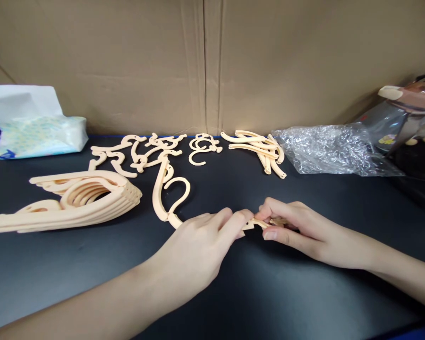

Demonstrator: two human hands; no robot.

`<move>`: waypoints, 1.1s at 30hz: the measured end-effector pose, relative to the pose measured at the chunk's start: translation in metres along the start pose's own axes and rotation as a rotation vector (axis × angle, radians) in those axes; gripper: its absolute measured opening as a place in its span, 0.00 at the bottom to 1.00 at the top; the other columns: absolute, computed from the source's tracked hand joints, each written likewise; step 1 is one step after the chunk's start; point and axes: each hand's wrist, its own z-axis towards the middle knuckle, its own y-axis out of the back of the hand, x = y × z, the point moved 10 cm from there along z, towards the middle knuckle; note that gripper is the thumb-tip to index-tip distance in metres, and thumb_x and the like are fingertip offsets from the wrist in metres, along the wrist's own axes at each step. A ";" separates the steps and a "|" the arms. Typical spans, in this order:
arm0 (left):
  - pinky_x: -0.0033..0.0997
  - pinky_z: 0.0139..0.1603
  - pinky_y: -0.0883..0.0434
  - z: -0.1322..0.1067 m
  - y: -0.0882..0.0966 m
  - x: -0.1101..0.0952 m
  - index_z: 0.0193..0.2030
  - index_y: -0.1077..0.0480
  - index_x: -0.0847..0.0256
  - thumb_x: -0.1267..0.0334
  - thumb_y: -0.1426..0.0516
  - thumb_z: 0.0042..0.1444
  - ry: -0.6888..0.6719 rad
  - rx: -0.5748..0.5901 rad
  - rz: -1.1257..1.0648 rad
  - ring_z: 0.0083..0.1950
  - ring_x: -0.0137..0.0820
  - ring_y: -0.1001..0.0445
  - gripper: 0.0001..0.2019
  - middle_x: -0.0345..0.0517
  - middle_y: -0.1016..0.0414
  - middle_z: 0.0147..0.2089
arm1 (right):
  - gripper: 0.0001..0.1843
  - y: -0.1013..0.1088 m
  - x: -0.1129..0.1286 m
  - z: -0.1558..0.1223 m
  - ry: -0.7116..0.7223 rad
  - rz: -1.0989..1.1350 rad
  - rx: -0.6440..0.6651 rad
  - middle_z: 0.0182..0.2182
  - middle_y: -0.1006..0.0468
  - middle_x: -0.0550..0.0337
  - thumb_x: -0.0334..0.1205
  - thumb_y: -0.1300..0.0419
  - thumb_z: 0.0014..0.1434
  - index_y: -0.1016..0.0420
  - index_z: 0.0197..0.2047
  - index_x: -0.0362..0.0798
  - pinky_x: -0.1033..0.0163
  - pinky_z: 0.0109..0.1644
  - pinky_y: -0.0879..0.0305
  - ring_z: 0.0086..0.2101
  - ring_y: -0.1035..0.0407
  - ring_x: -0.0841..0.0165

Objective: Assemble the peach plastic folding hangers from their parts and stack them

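A beige folding clothes hanger [158, 196], its hook [184, 193] pointing up and back, lies partly unfolded on the dark table [290, 293]. My left hand [201, 245] is closed over the hanger's right arm and covers most of it. Just past that hand the arm's end meets a slim beige piece [260, 223]. My right hand [304, 231] pinches this piece between thumb and fingers, and part of it is hidden in the palm. Whether the two parts are joined I cannot tell. Left of the hanger lies a stack of folded hangers [102, 215].
Along the back lie loose curved hanger parts [108, 148], a small pile of hooks [197, 163] and a pile of hanger arms [250, 140]. A crumpled clear plastic bag [326, 148] and a clear jug [387, 125] stand right. A tissue pack [38, 139] sits left, before a cardboard wall [127, 61].
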 end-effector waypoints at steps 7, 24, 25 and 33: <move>0.31 0.43 0.26 0.002 0.000 0.002 0.57 0.40 0.56 0.72 0.56 0.65 0.036 0.032 -0.022 0.41 0.33 0.23 0.17 0.44 0.26 0.43 | 0.10 0.000 0.002 -0.001 0.019 -0.052 0.000 0.26 0.38 0.69 0.46 0.49 0.70 0.38 0.38 0.49 0.67 0.29 0.49 0.25 0.45 0.74; 0.30 0.36 0.27 0.003 -0.006 -0.002 0.52 0.40 0.57 0.71 0.56 0.66 -0.003 0.052 0.031 0.37 0.34 0.23 0.12 0.43 0.27 0.41 | 0.10 -0.004 0.002 0.001 0.025 -0.113 0.001 0.22 0.41 0.70 0.45 0.46 0.68 0.39 0.36 0.50 0.68 0.25 0.51 0.23 0.48 0.74; 0.30 0.35 0.28 0.003 -0.006 -0.002 0.52 0.41 0.57 0.71 0.56 0.66 -0.001 0.050 0.028 0.37 0.33 0.23 0.11 0.43 0.27 0.41 | 0.10 -0.004 0.002 0.001 0.025 -0.117 0.003 0.22 0.41 0.71 0.45 0.46 0.68 0.39 0.36 0.50 0.68 0.25 0.51 0.22 0.48 0.74; 0.30 0.31 0.29 0.004 -0.003 -0.002 0.48 0.44 0.56 0.70 0.55 0.67 -0.015 0.025 0.003 0.35 0.34 0.23 0.06 0.41 0.26 0.41 | 0.08 0.005 0.015 -0.002 0.123 -0.433 -0.075 0.28 0.32 0.66 0.41 0.44 0.67 0.36 0.36 0.49 0.68 0.29 0.46 0.26 0.37 0.73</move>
